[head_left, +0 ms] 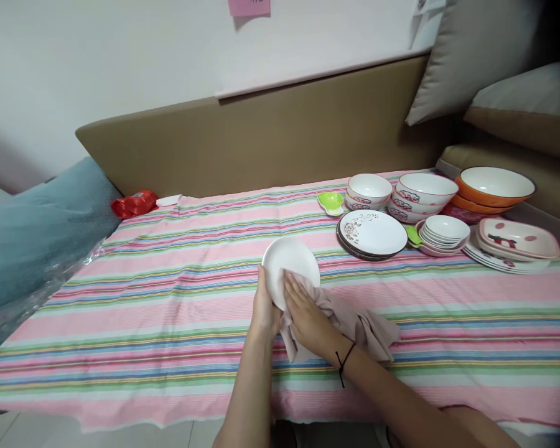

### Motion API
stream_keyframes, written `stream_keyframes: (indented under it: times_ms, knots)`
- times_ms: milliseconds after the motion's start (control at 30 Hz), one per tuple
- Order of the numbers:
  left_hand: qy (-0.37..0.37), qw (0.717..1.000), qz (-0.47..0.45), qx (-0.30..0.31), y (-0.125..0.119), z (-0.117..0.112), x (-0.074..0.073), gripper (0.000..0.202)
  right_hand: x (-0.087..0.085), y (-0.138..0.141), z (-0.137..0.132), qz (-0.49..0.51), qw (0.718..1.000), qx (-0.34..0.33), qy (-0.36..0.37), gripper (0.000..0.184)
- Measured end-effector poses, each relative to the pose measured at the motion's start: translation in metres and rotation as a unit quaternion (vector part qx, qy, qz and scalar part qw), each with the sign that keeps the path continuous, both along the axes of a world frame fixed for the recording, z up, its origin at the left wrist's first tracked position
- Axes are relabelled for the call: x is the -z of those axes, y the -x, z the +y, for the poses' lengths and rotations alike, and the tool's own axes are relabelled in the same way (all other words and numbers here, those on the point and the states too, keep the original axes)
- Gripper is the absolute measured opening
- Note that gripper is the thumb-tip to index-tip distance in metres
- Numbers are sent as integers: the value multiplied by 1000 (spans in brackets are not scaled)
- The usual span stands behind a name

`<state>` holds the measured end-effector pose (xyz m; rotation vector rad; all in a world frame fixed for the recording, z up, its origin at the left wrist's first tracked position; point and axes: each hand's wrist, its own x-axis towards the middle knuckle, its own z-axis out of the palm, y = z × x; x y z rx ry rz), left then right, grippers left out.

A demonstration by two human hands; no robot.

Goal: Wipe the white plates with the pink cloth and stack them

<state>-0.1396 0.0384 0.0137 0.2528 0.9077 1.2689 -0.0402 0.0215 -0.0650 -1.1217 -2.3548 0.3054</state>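
Observation:
A small white plate (pixel 280 255) is tilted up over the middle of the striped cloth. My left hand (pixel 264 305) grips its left and lower rim, with the thumb on the near edge and the other fingers hidden underneath. Against the plate's inner face my right hand (pixel 308 314) presses a beige-pink cloth (pixel 359 326), fingers together on top of the fabric. The cloth's loose end trails to the right, onto the striped bedspread (pixel 182 274). A black cord bracelet is on my right wrist.
To the right are floral plates (pixel 378 233), red-rimmed bowls (pixel 368 186), small white bowls (pixel 448 227), orange bowls (pixel 497 183), oval dishes (pixel 518 239) and a green leaf dish (pixel 330 202). A red shiny bundle (pixel 135 204) and blue cushion (pixel 42 230) are left; a brown headboard (pixel 270 146) stands behind.

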Motion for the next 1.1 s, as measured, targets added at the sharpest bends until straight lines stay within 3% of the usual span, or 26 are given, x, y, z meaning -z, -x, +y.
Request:
stream_keyframes:
  times_ms: [67, 167, 433, 633, 800, 933, 1100]
  knots:
    - [8, 1000, -6, 11, 2, 1, 0, 60, -4, -4, 3, -10, 998, -56, -13, 77]
    - [9, 1000, -23, 12, 4, 3, 1, 64, -4, -10, 1, -19, 997, -75, -31, 72]
    - [-13, 1000, -15, -7, 6, 8, 3, 53, 15, -12, 1, -35, 995, 70, -66, 80]
    - [-34, 999, 3, 24, 4, 3, -3, 42, 20, -20, 21, -49, 994, 56, -80, 83]
    - [-35, 999, 29, 17, 1, 4, -4, 32, 23, -20, 26, -23, 996, 64, -50, 61]
    - [-48, 998, 23, 13, -4, 6, 1, 29, 9, -22, 21, 64, 995, 66, -45, 54]
    - [-107, 990, 33, 80, -18, 3, 8, 52, -29, -29, 5, 199, 978, 50, -24, 55]
